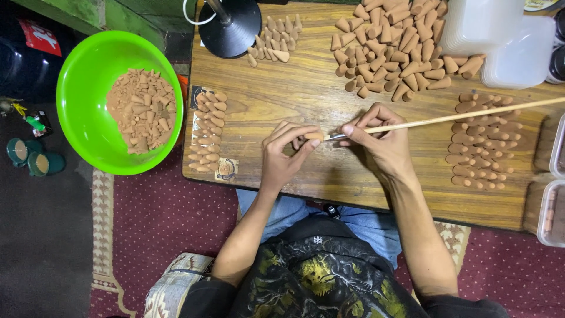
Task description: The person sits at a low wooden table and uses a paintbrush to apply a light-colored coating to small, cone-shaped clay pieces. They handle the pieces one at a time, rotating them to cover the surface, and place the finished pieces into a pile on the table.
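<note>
A low wooden table (306, 100) stands on a dark red patterned carpet (159, 218). On the table lie a loose heap of brown cones (391, 44) at the far centre, a smaller cluster of cones (275, 38) beside a black round lamp base (232, 26), rows of cones (207, 131) at the left edge, and further rows (479, 141) at the right. Clear plastic containers (500, 35) occupy the far right corner; a green bowl (79, 118) of brown fragments sits just beside the table's left edge.

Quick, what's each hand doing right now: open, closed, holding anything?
Left hand: closed, pinching a small brown cone at its fingertips.
Right hand: closed around a long wooden stick, its tip at the cone.
</note>
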